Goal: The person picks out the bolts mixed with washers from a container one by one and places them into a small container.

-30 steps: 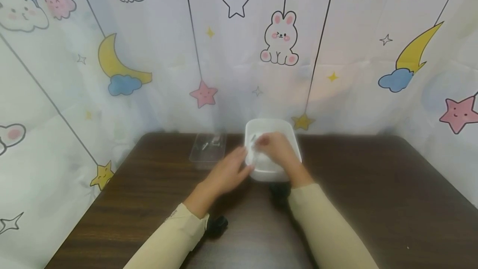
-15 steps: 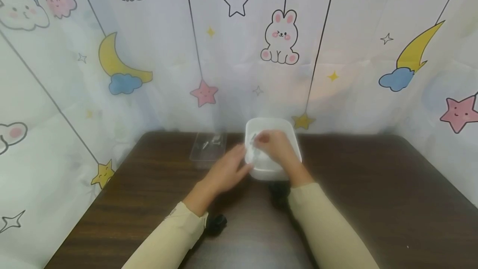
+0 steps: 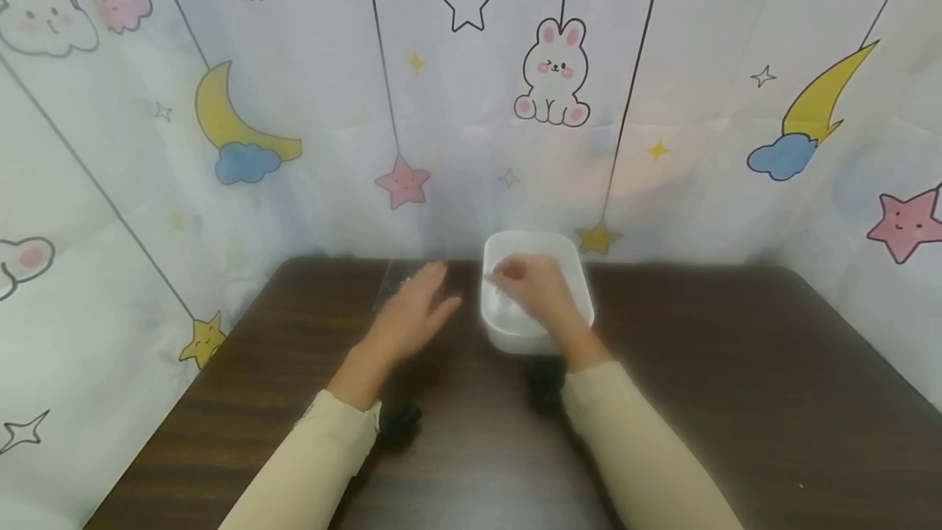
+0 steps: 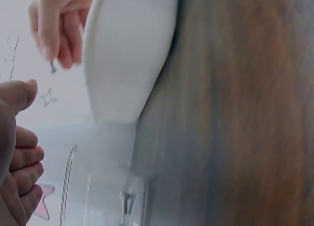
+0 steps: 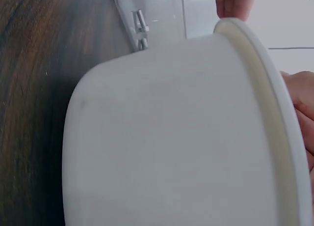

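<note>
My right hand (image 3: 537,289) is over the white plastic tub (image 3: 489,325), thumb and forefinger together. In the left wrist view, its fingertips pinch a small dark metal piece (image 4: 53,67), too small to tell its kind. My left hand (image 3: 408,313) is to the left of the tub, fingers extended and thumb apart, holding nothing. It overlaps the clear plastic box (image 3: 384,289) in the head view. Inside that box lie small, shiny metal pieces (image 5: 141,22) that look like bolts. The tub's wall hides part of the right hand in the right wrist view.
The dark wooden table (image 3: 736,383) ends at a printed cloth backdrop (image 3: 471,105) just behind the tub and box. Black wrist devices (image 3: 397,424) sit under both forearms. The box stands left of the tub.
My left hand has moved left from the tub's rim to over the clear box. The right hand has shifted slightly left toward the tub's left rim, still pinching.
</note>
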`<state>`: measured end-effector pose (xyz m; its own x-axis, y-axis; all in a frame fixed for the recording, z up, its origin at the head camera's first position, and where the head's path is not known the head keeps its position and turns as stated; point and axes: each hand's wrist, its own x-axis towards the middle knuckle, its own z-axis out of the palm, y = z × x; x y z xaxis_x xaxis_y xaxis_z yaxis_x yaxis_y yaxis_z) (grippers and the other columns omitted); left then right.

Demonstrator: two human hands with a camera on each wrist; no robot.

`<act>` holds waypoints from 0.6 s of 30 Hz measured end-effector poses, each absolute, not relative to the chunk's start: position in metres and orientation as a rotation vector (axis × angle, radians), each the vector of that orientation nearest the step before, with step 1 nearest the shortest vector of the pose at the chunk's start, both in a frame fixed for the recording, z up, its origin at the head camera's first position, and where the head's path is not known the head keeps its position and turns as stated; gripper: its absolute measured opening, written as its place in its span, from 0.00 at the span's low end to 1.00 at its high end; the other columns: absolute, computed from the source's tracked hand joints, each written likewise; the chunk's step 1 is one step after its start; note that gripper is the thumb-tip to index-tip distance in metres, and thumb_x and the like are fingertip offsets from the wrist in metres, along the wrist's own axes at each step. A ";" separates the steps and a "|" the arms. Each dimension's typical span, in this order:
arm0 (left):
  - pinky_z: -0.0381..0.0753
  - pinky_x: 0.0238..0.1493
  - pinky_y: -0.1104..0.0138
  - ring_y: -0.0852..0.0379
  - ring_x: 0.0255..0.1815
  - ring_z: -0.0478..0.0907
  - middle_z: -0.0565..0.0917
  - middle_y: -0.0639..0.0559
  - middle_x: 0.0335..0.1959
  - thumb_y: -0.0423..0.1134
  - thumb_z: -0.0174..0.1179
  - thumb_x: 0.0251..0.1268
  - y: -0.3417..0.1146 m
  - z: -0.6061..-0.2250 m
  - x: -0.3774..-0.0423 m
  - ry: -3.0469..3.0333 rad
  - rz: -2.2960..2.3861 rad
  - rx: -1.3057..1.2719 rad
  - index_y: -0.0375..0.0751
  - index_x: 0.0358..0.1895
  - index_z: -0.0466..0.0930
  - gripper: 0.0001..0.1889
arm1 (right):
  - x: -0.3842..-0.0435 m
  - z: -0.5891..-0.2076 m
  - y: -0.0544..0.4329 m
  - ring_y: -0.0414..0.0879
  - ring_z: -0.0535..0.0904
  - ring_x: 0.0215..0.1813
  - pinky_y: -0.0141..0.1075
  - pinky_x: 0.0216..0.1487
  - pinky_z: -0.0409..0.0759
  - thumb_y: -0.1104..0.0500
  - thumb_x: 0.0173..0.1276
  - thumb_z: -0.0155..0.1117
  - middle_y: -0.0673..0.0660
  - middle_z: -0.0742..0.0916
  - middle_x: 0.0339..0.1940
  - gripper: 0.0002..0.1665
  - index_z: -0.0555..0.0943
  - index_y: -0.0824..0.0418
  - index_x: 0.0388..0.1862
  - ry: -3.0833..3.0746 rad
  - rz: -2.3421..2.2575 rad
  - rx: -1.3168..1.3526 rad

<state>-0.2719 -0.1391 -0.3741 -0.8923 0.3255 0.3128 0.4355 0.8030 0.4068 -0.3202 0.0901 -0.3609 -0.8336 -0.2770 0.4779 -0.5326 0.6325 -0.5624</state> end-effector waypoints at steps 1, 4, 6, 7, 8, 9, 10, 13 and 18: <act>0.55 0.77 0.48 0.42 0.78 0.55 0.59 0.41 0.77 0.55 0.50 0.75 -0.143 -0.373 -0.273 -2.757 -0.715 -0.581 0.36 0.75 0.58 0.35 | -0.320 -0.361 0.089 0.49 0.86 0.40 0.44 0.48 0.85 0.55 0.64 0.71 0.54 0.91 0.35 0.07 0.88 0.58 0.36 -2.504 1.026 0.647; 0.56 0.77 0.48 0.42 0.78 0.56 0.59 0.40 0.77 0.54 0.50 0.75 -0.153 -0.371 -0.274 -2.756 -0.742 -0.542 0.36 0.75 0.58 0.35 | -0.317 -0.359 0.086 0.49 0.86 0.41 0.49 0.57 0.80 0.53 0.64 0.70 0.53 0.91 0.36 0.07 0.88 0.56 0.35 -2.499 1.019 0.640; 0.56 0.77 0.48 0.42 0.78 0.55 0.58 0.40 0.77 0.53 0.50 0.75 -0.160 -0.371 -0.274 -2.758 -0.753 -0.529 0.35 0.76 0.57 0.35 | -0.315 -0.358 0.083 0.49 0.86 0.42 0.54 0.61 0.76 0.51 0.64 0.70 0.52 0.91 0.36 0.09 0.88 0.55 0.36 -2.504 1.003 0.632; 0.55 0.77 0.48 0.42 0.78 0.54 0.58 0.40 0.78 0.53 0.49 0.76 -0.163 -0.371 -0.274 -2.766 -0.750 -0.523 0.35 0.76 0.56 0.35 | -0.315 -0.358 0.081 0.49 0.86 0.42 0.54 0.61 0.76 0.50 0.64 0.70 0.52 0.91 0.37 0.09 0.88 0.54 0.36 -2.502 1.008 0.632; 0.55 0.77 0.48 0.42 0.79 0.54 0.57 0.40 0.78 0.53 0.49 0.76 -0.167 -0.372 -0.274 -2.773 -0.750 -0.517 0.36 0.76 0.55 0.35 | -0.314 -0.358 0.079 0.48 0.86 0.42 0.53 0.61 0.77 0.49 0.64 0.70 0.51 0.91 0.36 0.10 0.88 0.54 0.36 -2.501 1.006 0.631; 0.55 0.77 0.48 0.42 0.79 0.53 0.56 0.40 0.78 0.53 0.49 0.76 -0.170 -0.372 -0.274 -2.783 -0.744 -0.515 0.36 0.77 0.55 0.35 | -0.313 -0.358 0.077 0.48 0.86 0.41 0.50 0.59 0.79 0.49 0.64 0.70 0.51 0.91 0.36 0.10 0.88 0.54 0.36 -2.495 1.007 0.639; 0.54 0.78 0.48 0.43 0.79 0.52 0.55 0.41 0.79 0.54 0.49 0.75 -0.174 -0.373 -0.275 -2.797 -0.731 -0.507 0.37 0.77 0.54 0.36 | -0.312 -0.359 0.075 0.47 0.86 0.40 0.47 0.55 0.81 0.49 0.64 0.70 0.51 0.91 0.36 0.11 0.88 0.54 0.36 -2.487 1.006 0.652; 0.54 0.77 0.47 0.42 0.80 0.50 0.54 0.40 0.79 0.56 0.49 0.75 -0.189 -0.375 -0.277 -2.830 -0.662 -0.490 0.37 0.77 0.53 0.37 | -0.310 -0.359 0.070 0.46 0.86 0.38 0.40 0.46 0.85 0.50 0.64 0.70 0.52 0.90 0.35 0.10 0.87 0.56 0.36 -2.463 1.018 0.700; 0.54 0.77 0.46 0.41 0.79 0.50 0.54 0.40 0.79 0.56 0.49 0.75 -0.214 -0.376 -0.279 -2.879 -0.624 -0.436 0.37 0.77 0.53 0.37 | -0.306 -0.359 0.061 0.45 0.86 0.38 0.38 0.46 0.85 0.51 0.65 0.70 0.51 0.90 0.34 0.09 0.87 0.55 0.35 -2.471 0.966 0.742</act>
